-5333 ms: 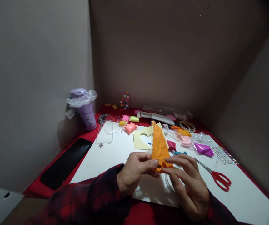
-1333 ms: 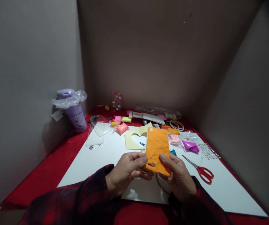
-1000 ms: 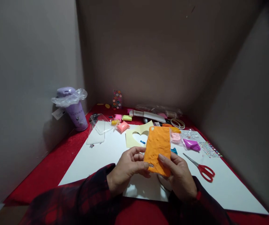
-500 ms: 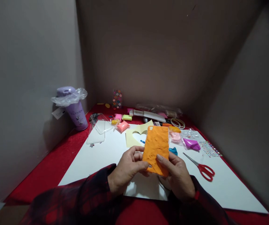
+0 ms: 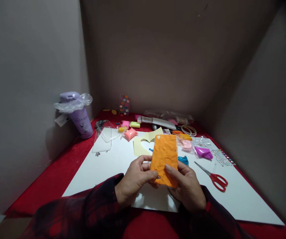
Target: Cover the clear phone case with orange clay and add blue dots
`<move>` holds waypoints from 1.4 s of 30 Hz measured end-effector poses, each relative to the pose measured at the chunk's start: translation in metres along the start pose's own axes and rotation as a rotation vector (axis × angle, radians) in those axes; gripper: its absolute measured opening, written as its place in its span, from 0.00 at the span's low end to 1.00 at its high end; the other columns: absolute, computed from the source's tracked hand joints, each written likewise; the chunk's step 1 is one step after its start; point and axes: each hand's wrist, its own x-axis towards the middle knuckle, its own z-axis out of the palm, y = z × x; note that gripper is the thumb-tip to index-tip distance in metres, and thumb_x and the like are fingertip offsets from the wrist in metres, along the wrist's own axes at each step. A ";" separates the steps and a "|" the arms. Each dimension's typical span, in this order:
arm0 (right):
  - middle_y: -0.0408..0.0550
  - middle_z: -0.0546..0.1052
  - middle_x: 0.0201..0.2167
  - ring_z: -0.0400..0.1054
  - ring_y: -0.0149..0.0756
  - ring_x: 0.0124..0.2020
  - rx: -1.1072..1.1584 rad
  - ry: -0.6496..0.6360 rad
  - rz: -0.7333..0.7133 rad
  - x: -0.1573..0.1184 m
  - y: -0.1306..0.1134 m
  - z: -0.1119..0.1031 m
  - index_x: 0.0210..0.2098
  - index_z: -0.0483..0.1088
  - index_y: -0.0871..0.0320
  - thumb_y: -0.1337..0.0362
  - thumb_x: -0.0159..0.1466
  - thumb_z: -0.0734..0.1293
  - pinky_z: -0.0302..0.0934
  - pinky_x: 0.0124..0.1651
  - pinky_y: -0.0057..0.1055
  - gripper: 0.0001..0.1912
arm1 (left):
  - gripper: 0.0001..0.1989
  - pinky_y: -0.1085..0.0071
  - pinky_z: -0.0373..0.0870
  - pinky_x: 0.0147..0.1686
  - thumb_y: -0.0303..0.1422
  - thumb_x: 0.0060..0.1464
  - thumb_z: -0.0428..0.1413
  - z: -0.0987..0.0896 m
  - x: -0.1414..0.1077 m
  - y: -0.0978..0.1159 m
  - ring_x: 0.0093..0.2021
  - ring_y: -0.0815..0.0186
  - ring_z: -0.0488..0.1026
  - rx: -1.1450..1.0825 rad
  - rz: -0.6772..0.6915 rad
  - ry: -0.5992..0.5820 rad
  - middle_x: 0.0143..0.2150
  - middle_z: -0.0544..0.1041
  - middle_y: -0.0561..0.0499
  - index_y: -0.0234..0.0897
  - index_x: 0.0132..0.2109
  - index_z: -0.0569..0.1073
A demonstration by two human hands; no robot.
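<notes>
Between my two hands is a phone case [image 5: 165, 152] whose back is covered in lumpy orange clay, with an uncovered hole at its top left corner. My left hand [image 5: 138, 176] pinches the lower left edge, its thumb near a small gap in the clay. On the lower right, my right hand [image 5: 186, 182] grips the case, thumb pressed flat on the orange surface and fingers behind it. Beyond the case lies pale yellow paper [image 5: 139, 147] with a heart-shaped cutout. A blue packet [image 5: 183, 161] shows partly behind my right fingers.
Red-handled scissors [image 5: 215, 177] lie on the white board [image 5: 88, 179] at right, near a gem sticker sheet [image 5: 222, 157] and a purple clay packet [image 5: 203, 152]. Clear phone cases [image 5: 103, 141] and a coral packet [image 5: 130, 133] are at left. A purple cup [image 5: 81, 122] stands by the wall.
The orange-covered case has shifted slightly left and turned a little in my hands. My right hand has moved left with it; both hands keep their hold.
</notes>
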 end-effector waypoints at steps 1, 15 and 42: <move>0.48 0.77 0.31 0.72 0.41 0.29 0.004 0.007 0.000 0.000 0.000 0.001 0.34 0.73 0.57 0.59 0.52 0.71 0.67 0.31 0.35 0.12 | 0.21 0.71 0.68 0.25 0.28 0.40 0.60 0.000 0.000 0.000 0.28 0.65 0.72 -0.001 -0.001 0.000 0.32 0.74 0.47 0.31 0.44 0.64; 0.47 0.78 0.30 0.72 0.41 0.29 0.033 0.002 0.007 -0.001 -0.003 0.006 0.34 0.73 0.56 0.60 0.52 0.71 0.67 0.31 0.34 0.11 | 0.23 0.72 0.66 0.26 0.27 0.41 0.61 0.001 -0.003 0.002 0.29 0.65 0.72 -0.028 -0.016 -0.028 0.35 0.74 0.44 0.30 0.45 0.62; 0.48 0.77 0.30 0.72 0.40 0.28 0.030 -0.045 -0.003 0.001 0.001 0.003 0.35 0.72 0.57 0.61 0.54 0.69 0.67 0.30 0.32 0.10 | 0.23 0.73 0.65 0.24 0.28 0.42 0.60 -0.001 -0.001 -0.002 0.28 0.66 0.71 0.006 0.032 -0.042 0.33 0.73 0.46 0.30 0.46 0.61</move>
